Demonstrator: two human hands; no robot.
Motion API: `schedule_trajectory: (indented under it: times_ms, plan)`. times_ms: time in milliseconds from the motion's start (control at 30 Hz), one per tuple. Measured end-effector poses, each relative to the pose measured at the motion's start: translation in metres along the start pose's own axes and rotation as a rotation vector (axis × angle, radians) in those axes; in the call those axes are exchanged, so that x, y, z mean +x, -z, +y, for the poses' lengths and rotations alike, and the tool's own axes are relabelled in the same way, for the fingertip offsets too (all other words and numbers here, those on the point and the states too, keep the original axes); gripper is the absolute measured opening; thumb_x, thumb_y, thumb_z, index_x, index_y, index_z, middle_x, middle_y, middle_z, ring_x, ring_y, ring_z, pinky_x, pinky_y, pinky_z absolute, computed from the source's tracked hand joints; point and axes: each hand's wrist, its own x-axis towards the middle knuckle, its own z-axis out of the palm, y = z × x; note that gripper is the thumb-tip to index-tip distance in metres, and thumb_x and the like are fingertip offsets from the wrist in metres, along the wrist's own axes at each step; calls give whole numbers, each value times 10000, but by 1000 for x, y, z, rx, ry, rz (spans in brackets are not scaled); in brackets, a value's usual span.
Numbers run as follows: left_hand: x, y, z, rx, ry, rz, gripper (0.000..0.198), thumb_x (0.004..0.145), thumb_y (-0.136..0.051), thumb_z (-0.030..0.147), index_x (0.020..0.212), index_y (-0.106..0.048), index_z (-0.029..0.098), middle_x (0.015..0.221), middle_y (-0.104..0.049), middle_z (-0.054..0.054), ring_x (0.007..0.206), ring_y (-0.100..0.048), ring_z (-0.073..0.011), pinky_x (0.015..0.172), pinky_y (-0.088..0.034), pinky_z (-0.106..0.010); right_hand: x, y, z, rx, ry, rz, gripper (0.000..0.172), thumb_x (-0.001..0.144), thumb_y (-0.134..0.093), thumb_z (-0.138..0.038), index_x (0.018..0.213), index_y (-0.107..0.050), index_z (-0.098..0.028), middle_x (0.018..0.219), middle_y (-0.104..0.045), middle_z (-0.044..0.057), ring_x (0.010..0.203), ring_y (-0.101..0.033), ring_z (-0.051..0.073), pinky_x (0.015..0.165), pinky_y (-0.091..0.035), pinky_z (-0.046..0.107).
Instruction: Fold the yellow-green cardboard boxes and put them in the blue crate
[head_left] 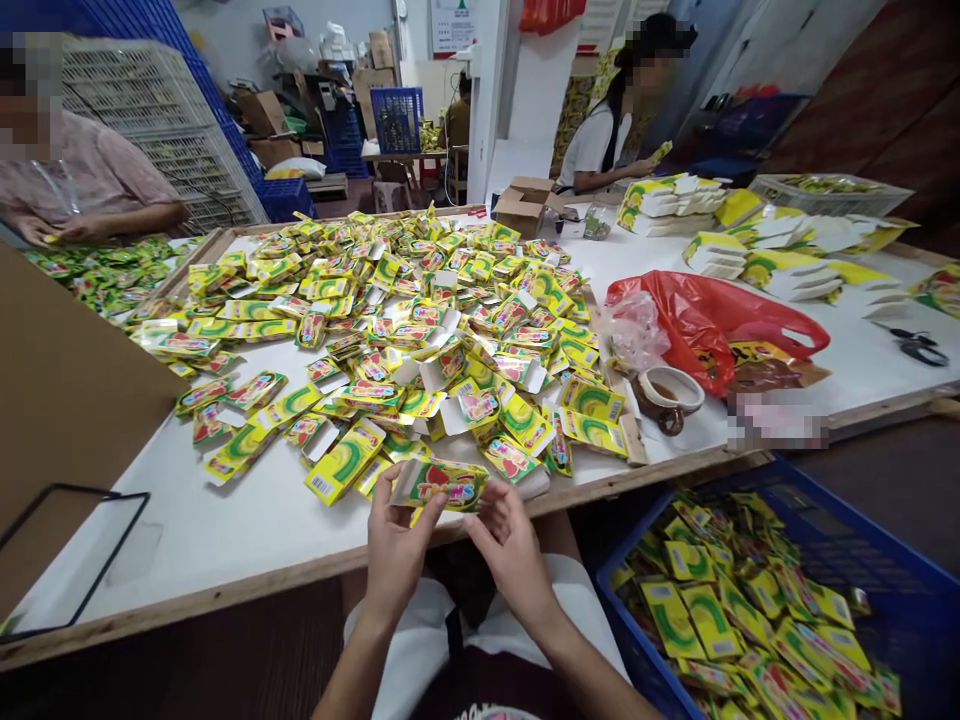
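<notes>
Got a small yellow-green carton (442,484) in both hands right at the near edge of the desk (247,520), just above my lap. My left hand (396,545) has its fingers pinched on the carton's left end, and my right hand (510,548) has its fingers closed on the right end, so it's held between the two, lying roughly flat and a bit tilted.

Right past it is a huge heap of the same cartons (390,310), spread over most of the desk, lots of them with white flaps sticking open. Down on my right there's a blue crate (892,590) with more cartons (742,620) in it. On the desk to the right sits a red plastic bag (712,320) with a small cup (667,395) just beside it, and scissors (919,345) further right. Stacks of flat carton blanks (757,250) are at the far right. One person (82,185) sits at the far left, another (607,140) at the far end.
</notes>
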Motion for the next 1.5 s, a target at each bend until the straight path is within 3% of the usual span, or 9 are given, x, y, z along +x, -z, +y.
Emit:
schedule_trajectory:
  times_ms: [67, 133, 233, 433, 633, 833, 1000, 1267, 1500]
  plan:
    - [3, 3, 4, 104, -37, -95, 477, 739, -695, 279, 1135, -436, 223, 995, -638, -37, 883, -643, -174, 810, -501, -309, 1, 8, -4, -263, 206, 79, 349, 801, -628, -260, 1128, -510, -225, 1174, -589, 95, 1070, -570, 241, 939, -452, 416]
    - [6, 5, 5, 223, -86, -192, 486, 756, -675, 252, 1168, -418, 231, 936, -629, -22, 864, -632, -168, 800, -494, -312, 6, 17, -8, -397, 365, 18, 324, 836, -575, -208, 1151, -506, -238, 1226, -559, 84, 1136, -526, 231, 977, -418, 400]
    - [7, 5, -5, 311, -209, -196, 478, 779, -642, 212, 1182, -385, 235, 871, -607, -3, 842, -616, -158, 804, -482, -316, 16, 22, -8, -433, 455, -82, 282, 862, -525, -156, 1126, -504, -250, 1120, -603, 51, 1053, -569, 190, 914, -458, 329]
    - [7, 8, -31, 407, -370, -202, 331, 855, -546, 200, 1171, -456, 244, 1144, -569, -75, 970, -585, -170, 856, -466, -330, 31, 26, -9, -495, 496, -208, 322, 855, -520, -130, 1154, -517, -252, 1079, -604, 44, 899, -575, 172, 823, -474, 296]
    - [14, 15, -17, 438, -398, -291, 349, 855, -541, 175, 1196, -538, 249, 1184, -602, -72, 1065, -564, -196, 917, -440, -336, 43, 27, -31, -519, 478, -373, 337, 870, -522, -150, 1190, -565, -244, 994, -616, 45, 871, -563, 173, 823, -459, 320]
    - [13, 8, -12, 339, -400, -243, 160, 851, -547, 166, 935, -669, 226, 1009, -658, -53, 1009, -594, -190, 922, -436, -325, 45, 21, -29, -438, 518, -329, 179, 889, -517, -182, 925, -689, -216, 916, -630, 52, 908, -600, 183, 814, -474, 314]
    - [10, -3, -16, 46, -283, -107, 315, 837, -578, 164, 1132, -533, 265, 1051, -660, -42, 1018, -617, -180, 895, -473, -332, 44, 18, -20, -377, 539, -187, 267, 864, -539, -143, 1112, -572, -236, 1003, -648, 50, 936, -622, 175, 833, -488, 302]
    - [8, 2, -11, 233, -431, -209, 164, 817, -596, 174, 965, -661, 204, 1063, -662, -77, 1048, -598, -221, 930, -455, -362, 38, 18, -29, -455, 624, -250, 109, 827, -623, -195, 931, -650, -216, 1003, -671, 73, 994, -614, 211, 866, -479, 355]
    - [4, -5, 2, 160, -227, -164, 199, 827, -599, 236, 1018, -611, 182, 1034, -660, -74, 1010, -607, -198, 899, -465, -313, 33, 13, -44, -477, 517, -210, 135, 818, -599, -194, 945, -642, -210, 933, -687, 51, 904, -627, 199, 817, -480, 322]
